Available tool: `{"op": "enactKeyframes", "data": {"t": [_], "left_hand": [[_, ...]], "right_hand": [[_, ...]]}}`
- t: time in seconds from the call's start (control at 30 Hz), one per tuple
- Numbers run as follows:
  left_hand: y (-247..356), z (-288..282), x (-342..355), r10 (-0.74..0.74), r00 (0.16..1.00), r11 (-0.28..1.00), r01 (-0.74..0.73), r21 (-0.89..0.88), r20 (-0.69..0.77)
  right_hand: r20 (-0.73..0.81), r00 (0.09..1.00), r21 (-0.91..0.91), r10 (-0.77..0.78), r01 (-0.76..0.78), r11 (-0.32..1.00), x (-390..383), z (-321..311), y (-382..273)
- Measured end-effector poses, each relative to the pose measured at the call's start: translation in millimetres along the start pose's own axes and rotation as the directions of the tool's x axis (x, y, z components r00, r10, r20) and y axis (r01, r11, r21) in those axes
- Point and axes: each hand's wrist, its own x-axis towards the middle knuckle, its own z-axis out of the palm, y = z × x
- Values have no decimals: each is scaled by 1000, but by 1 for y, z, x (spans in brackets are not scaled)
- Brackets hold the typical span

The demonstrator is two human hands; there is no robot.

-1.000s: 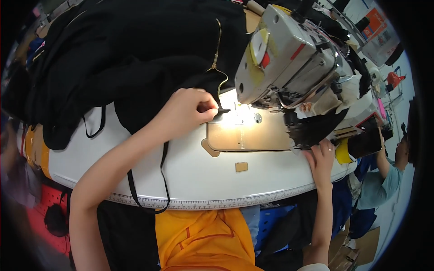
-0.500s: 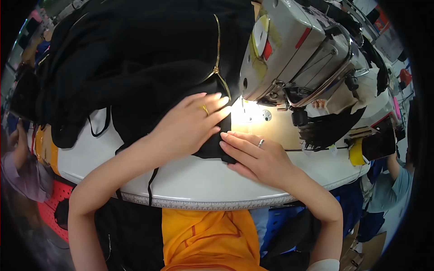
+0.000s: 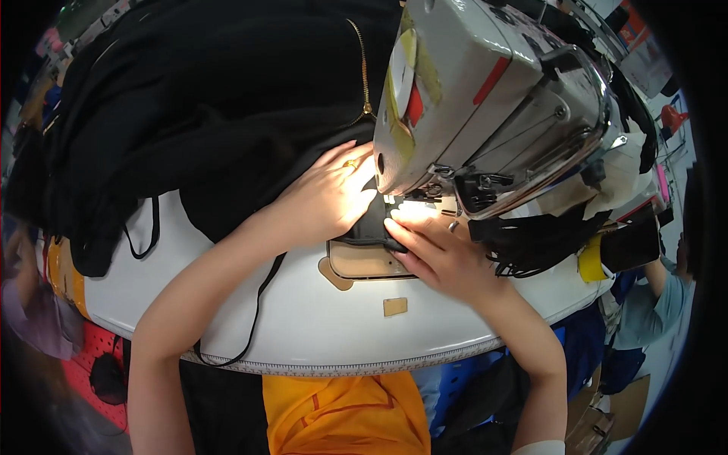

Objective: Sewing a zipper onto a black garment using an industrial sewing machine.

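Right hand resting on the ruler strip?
No, the right hand is at the black garment, its fingers spread, away from the ruler strip.

I'm standing in a sewing workshop: a big sewing machine point(image 3: 470, 98) is filling the far right of a white worktable point(image 3: 334, 326), a measuring scale point(image 3: 432, 365) is running along the near edge, and black cloth point(image 3: 189, 114) is covering the far left. Other people are occupying places nearby, a purple sleeve point(image 3: 45, 311) showing left, a teal shirt point(image 3: 639, 322) right.
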Motion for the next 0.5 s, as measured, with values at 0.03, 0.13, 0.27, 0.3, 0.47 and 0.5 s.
{"op": "enactKeyframes", "data": {"t": [0.03, 0.13, 0.27, 0.3, 0.47, 0.5], "left_hand": [[1, 0, 0, -1, 1000, 1000, 1, -9, -26], [4, -1, 6, -9, 999, 998, 6, -66, -37], [5, -4, 1, 44, 998, 994, -39, 100, -47], [4, -3, 1, 49, 998, 994, -44, 96, -45], [5, -3, 2, 24, 998, 999, -21, 39, -64], [4, -3, 3, 25, 997, 999, -23, 37, -67]], "right_hand": [[-8, 1000, -15, 7, -7, 1000, 0, 1, -1], [1, 1000, -72, 2, -2, 997, -2, -3, -1], [-14, 999, -37, 28, -29, 999, -2, 2, -1], [-17, 1000, -46, 22, -22, 999, -1, 2, -1], [-32, 999, -76, -7, 5, 997, 0, 0, -2], [-21, 1000, -82, 3, -5, 997, 1, -2, -3]]}}
